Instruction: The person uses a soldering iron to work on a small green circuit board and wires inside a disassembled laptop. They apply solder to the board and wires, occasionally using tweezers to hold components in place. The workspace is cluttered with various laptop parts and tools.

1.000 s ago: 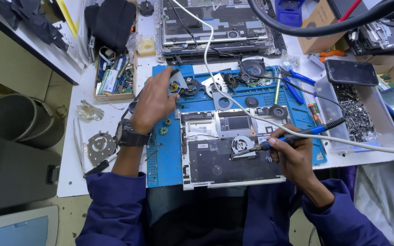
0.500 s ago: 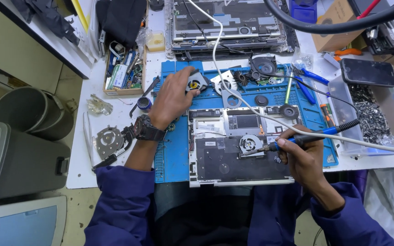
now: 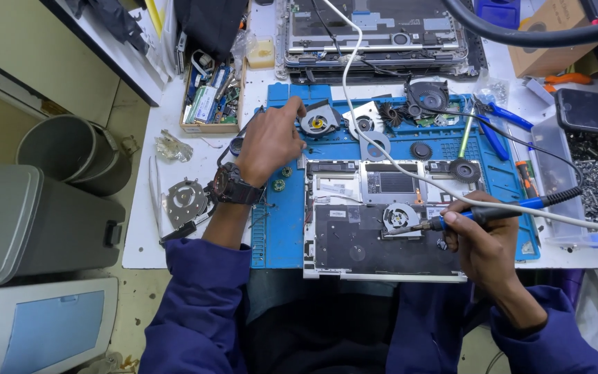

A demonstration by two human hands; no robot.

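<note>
On the blue mat, an opened laptop is worked: the right hand is clamped on a soldering iron, best kept steady; the left hand, fingers loosely apart, touches a loose fan.

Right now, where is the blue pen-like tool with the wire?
In the head view it sits at the right, held in the right hand. The blue tool has its tip at the small round fan inside the opened laptop on the blue mat.

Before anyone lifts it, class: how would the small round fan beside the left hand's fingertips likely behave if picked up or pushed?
The fan lies flat on the blue mat, so it would probably slide rather than roll. It looks thin and light for its size. Its fine blades seem fragile, so the left hand should probably grip its casing.
</note>
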